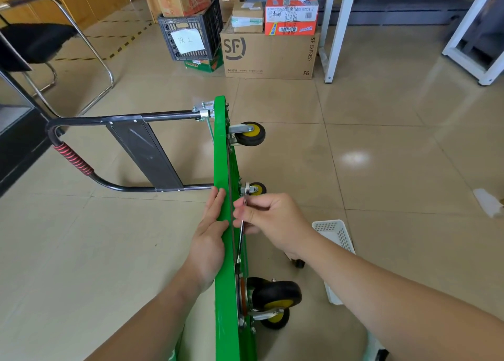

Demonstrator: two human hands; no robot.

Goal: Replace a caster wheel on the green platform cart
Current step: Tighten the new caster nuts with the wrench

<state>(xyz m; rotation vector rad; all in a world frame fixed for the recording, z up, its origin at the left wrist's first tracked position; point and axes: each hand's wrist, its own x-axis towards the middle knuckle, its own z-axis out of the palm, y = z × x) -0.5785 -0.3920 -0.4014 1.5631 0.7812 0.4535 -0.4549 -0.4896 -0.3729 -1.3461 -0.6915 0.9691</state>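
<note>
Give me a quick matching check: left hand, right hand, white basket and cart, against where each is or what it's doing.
1 left hand
2 right hand
3 white basket
4 green platform cart

A stands tipped up on its side edge
B grips the wrench
C on the floor, right of the cart
D fingers flat against the cart

Pairs: 1-D, 2-B, 3-C, 4-A

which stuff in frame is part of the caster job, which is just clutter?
Job:
- cart, stood on its edge
- wrench
- caster at the wrench head
- left hand, flat on the cart
- right hand, gripping the wrench

Lying about:
- chair
- crate
- boxes
- basket (contents not visible)
</note>
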